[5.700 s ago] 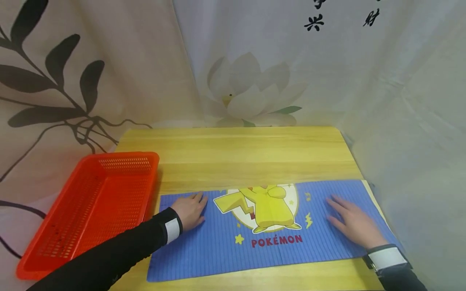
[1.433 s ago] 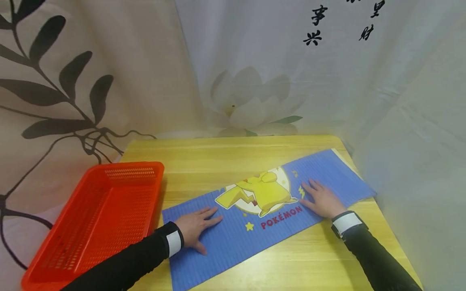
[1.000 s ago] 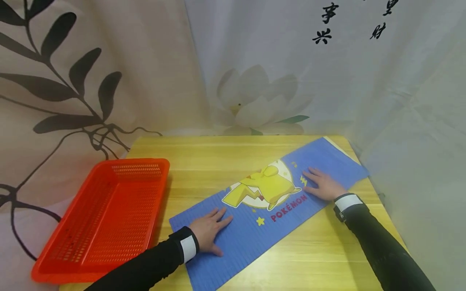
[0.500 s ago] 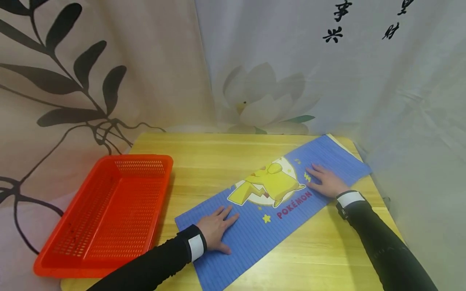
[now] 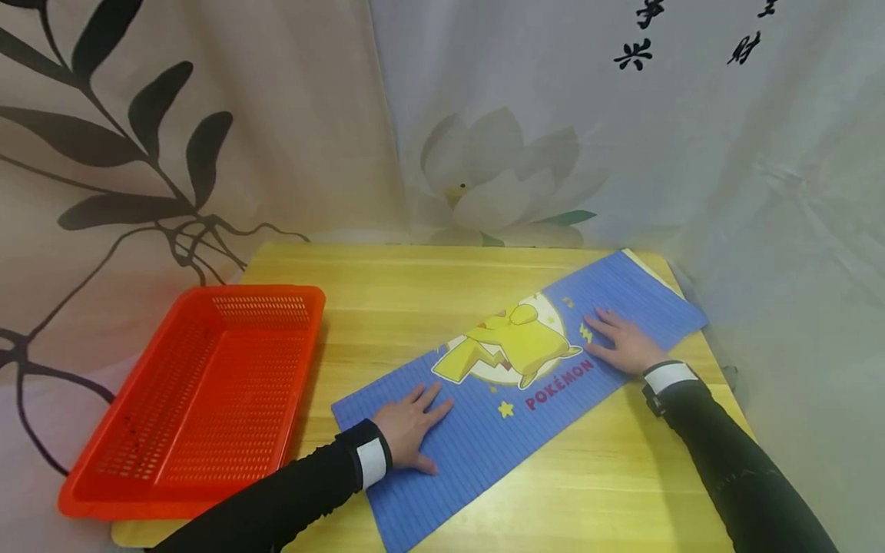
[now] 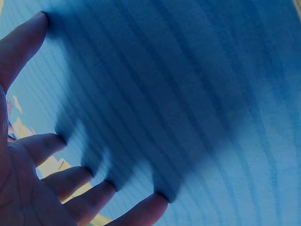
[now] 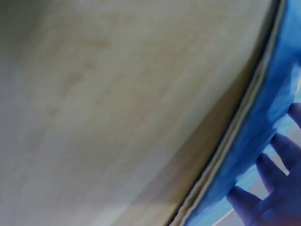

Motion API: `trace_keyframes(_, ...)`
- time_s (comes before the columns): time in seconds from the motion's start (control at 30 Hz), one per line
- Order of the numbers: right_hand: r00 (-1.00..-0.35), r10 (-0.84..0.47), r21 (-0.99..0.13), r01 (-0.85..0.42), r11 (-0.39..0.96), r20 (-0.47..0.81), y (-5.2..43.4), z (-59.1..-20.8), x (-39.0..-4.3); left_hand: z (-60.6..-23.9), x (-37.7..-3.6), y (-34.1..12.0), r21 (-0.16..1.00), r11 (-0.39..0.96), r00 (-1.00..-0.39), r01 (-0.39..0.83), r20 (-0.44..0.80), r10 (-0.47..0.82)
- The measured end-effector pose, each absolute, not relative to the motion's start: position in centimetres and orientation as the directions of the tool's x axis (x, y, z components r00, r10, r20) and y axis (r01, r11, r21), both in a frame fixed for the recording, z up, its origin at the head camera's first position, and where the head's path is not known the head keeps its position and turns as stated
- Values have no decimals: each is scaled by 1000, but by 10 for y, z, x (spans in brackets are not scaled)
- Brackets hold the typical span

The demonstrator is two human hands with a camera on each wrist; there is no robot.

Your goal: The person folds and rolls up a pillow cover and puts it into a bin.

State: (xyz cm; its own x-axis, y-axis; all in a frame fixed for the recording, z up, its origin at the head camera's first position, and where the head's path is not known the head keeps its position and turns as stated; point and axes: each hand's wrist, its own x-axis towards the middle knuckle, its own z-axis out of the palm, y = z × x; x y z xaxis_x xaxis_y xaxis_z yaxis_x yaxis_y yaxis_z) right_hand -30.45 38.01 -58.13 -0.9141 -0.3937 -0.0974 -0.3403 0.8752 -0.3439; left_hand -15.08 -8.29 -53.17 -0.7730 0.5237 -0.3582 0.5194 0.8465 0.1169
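A long blue ribbed cloth [image 5: 525, 384] printed with a yellow Pikachu and the word POKÉMON lies diagonally across the wooden table [image 5: 415, 307], its far end reaching the table's right rear corner and its near end pointing toward the person. It looks thin, soft and light, folded double to judge by the layered pale edge in the right wrist view, so it would likely drape and sag when lifted (a limp thing like this slides easily on smooth wood). The corners or the short ends seem the sensible places to pinch it, since the middle would simply bunch.

The left hand [image 5: 409, 425] rests palm down on the near end of the cloth, fingers straight and spread, holding nothing; the left wrist view shows the fingertips [image 6: 160, 200] touching the ribbed fabric. The right hand [image 5: 622, 342] lies flat on the far part, just right of the printed figure, fingers extended and slightly fanned, also gripping nothing. Both forearms, in black sleeves with white cuffs, reach forward from the near edge.

An orange plastic basket [image 5: 138, 491] sits at the table's left.
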Motion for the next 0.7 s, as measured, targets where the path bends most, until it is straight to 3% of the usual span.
trace_keyframes(0.33, -893, -450, -236, -440, 866, 11, 352, -564, -288, -525, -153, -99, 128, 825, -765, 551, -316, 560)
trace_keyframes(0.5, -828, -556, -243, -556, 795, 73, 301, -548, -267, -502, -158, -118, 99, 842, -784, 531, -318, 532)
trace_keyframes(0.7, -693, -706, -226, -718, 659, 143, 245, -542, -230, -483, -166, -140, 80, 828, -774, 555, -316, 549)
